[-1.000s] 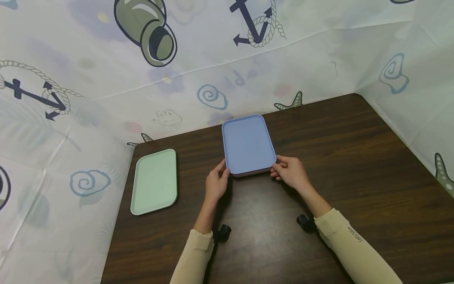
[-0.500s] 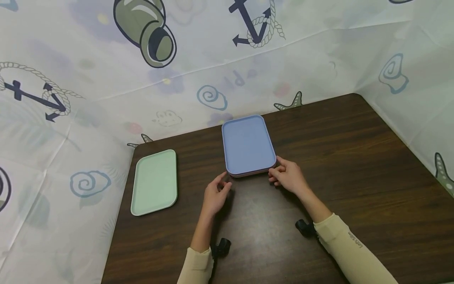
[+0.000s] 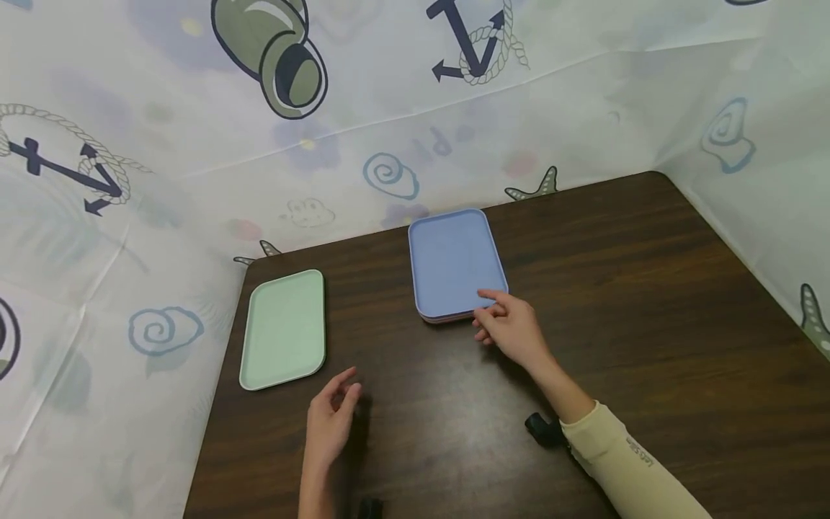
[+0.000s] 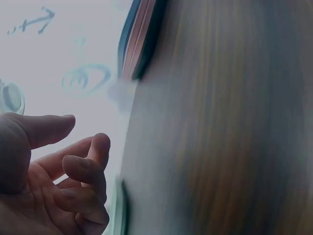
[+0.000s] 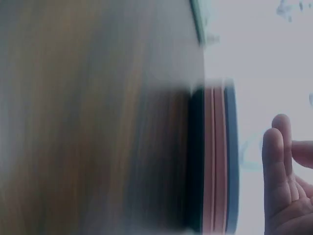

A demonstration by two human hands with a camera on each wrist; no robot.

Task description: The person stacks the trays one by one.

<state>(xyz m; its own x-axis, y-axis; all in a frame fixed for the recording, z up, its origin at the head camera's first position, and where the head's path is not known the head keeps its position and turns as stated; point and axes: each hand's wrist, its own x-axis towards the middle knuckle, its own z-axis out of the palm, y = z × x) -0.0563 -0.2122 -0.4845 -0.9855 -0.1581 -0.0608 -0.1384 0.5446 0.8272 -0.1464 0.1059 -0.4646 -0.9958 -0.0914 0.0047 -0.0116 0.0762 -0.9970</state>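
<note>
A blue rectangular tray (image 3: 457,263) tops a stack near the table's back edge. Beneath it, pink tray edges (image 5: 215,161) show in the right wrist view. My right hand (image 3: 512,328) hovers at the stack's front right corner, its fingers loosely bent and overlapping the blue tray in the head view; nothing is in its grasp. My left hand (image 3: 329,418) is over the table, in front of a light green tray (image 3: 283,330), with relaxed fingers and nothing held. In the left wrist view its thumb and fingertips stand apart.
The dark wood table (image 3: 616,303) runs back to a hanging cloth (image 3: 389,94) printed with anchors and shells. Another cloth side (image 3: 759,144) closes off the right. Black wrist cameras sit beneath both forearms.
My left hand has let go of the blue tray's left corner and moved back and left. The right hand has come off the right corner and shifted slightly left. Both trays stay put.
</note>
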